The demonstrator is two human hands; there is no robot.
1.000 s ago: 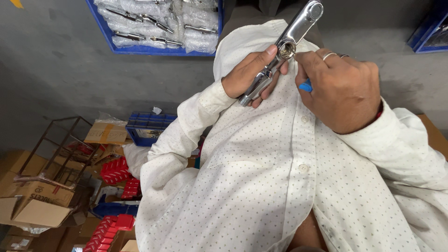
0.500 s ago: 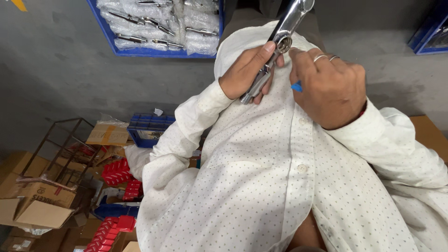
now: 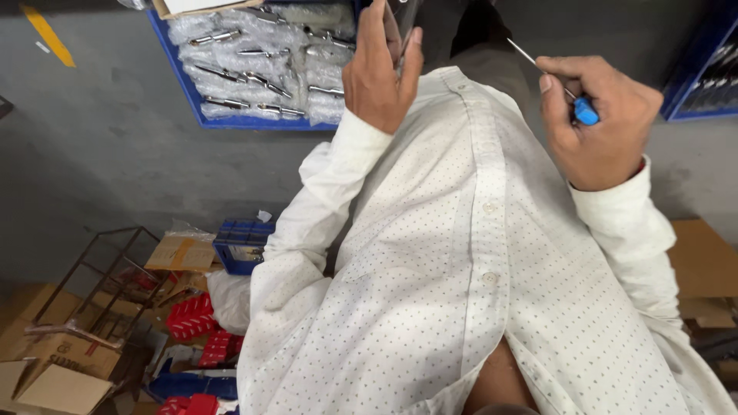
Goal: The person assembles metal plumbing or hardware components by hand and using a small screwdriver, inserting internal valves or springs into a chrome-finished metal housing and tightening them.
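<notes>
My left hand (image 3: 380, 73) is raised near the top edge and grips a metal tool (image 3: 401, 27), most of it cut off by the frame. My right hand (image 3: 603, 127) is held apart to the right and grips a small screwdriver (image 3: 573, 100) with a blue handle; its thin shaft points up-left. Both arms wear a white dotted shirt (image 3: 461, 269) that fills the lower middle of the view.
A blue bin (image 3: 254, 121) with several bagged metal parts sits at top left on the grey floor (image 3: 100, 169). Another blue bin (image 3: 703, 77) is at top right. Cardboard boxes (image 3: 54, 376), a wire rack (image 3: 100, 277), red packs (image 3: 192, 319) and a small blue crate (image 3: 242, 242) lie lower left.
My hands have drawn apart: the left hand lifted the metal tool toward the top edge, and the right hand pulled the screwdriver away to the right. The view shifted downward.
</notes>
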